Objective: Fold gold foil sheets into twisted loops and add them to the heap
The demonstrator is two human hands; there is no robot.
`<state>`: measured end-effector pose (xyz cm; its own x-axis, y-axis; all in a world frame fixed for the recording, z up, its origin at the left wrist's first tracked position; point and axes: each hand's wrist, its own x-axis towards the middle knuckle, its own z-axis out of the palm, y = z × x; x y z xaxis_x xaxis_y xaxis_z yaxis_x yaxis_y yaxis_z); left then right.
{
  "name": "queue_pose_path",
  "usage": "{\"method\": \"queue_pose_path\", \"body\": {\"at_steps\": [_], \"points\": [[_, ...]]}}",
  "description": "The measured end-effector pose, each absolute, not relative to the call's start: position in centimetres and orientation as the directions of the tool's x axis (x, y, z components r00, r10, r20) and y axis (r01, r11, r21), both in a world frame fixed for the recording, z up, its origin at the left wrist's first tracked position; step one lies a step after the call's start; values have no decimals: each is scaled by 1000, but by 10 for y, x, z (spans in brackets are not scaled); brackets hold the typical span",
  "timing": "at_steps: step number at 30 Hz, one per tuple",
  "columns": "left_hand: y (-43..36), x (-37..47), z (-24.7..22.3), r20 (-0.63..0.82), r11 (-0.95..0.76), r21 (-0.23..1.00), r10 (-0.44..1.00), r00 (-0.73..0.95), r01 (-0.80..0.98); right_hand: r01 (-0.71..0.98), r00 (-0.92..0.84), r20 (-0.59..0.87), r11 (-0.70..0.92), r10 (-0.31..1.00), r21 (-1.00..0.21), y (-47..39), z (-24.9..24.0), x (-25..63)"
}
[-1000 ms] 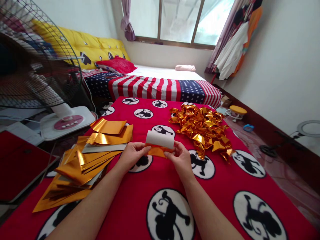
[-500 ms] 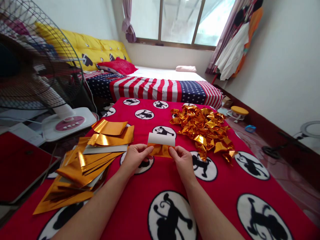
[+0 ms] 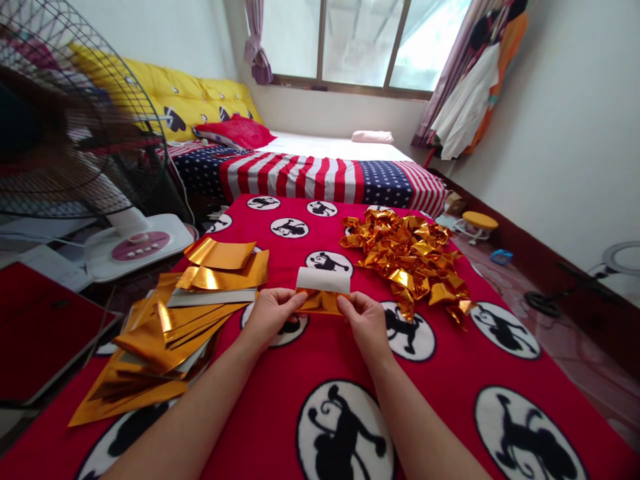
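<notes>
A sheet of gold foil paper (image 3: 323, 301) is stretched between my two hands, its lower part folded over with the gold side showing and its white back upright behind. My left hand (image 3: 274, 312) pinches its left end between thumb and fingers. At the right end, the thumb and fingers of my right hand (image 3: 364, 317) close on it the same way. A loose stack of flat gold foil sheets (image 3: 167, 327) lies to the left of my left hand. Beyond my right hand sits a heap of folded gold foil pieces (image 3: 407, 257).
Under everything is a red cloth (image 3: 240, 413) with black monkey figures in white circles. An electric fan (image 3: 135, 243) stands at the left, its blades blurred. Past the cloth is a bed (image 3: 300, 177) with a stars-and-stripes cover. A yellow-topped stool (image 3: 479, 220) stands on the floor at right.
Almost nothing differs. Both hands keep their pinch on the gold foil paper, and the fold has shifted only slightly; the stack and heap are unchanged.
</notes>
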<state>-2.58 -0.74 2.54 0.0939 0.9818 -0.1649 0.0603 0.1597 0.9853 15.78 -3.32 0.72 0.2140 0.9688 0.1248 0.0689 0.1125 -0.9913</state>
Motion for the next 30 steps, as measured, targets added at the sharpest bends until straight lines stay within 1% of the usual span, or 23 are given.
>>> {"method": "queue_pose_path", "body": {"at_steps": [9,18,22,30], "points": [[-7,-27,28,-139,130,989,981,133,72,15,203,114,113,973,-993,-35,10,157],[-4,-31,20,-91,86,996,982,167,38,19,199,141,140,970,-990,-33,3,158],[-4,-31,21,-79,72,996,984,161,51,25,189,143,141,972,-990,-33,1,159],[-5,-32,22,-108,102,994,983,148,48,-12,153,125,128,980,-992,-33,0,160]]}}
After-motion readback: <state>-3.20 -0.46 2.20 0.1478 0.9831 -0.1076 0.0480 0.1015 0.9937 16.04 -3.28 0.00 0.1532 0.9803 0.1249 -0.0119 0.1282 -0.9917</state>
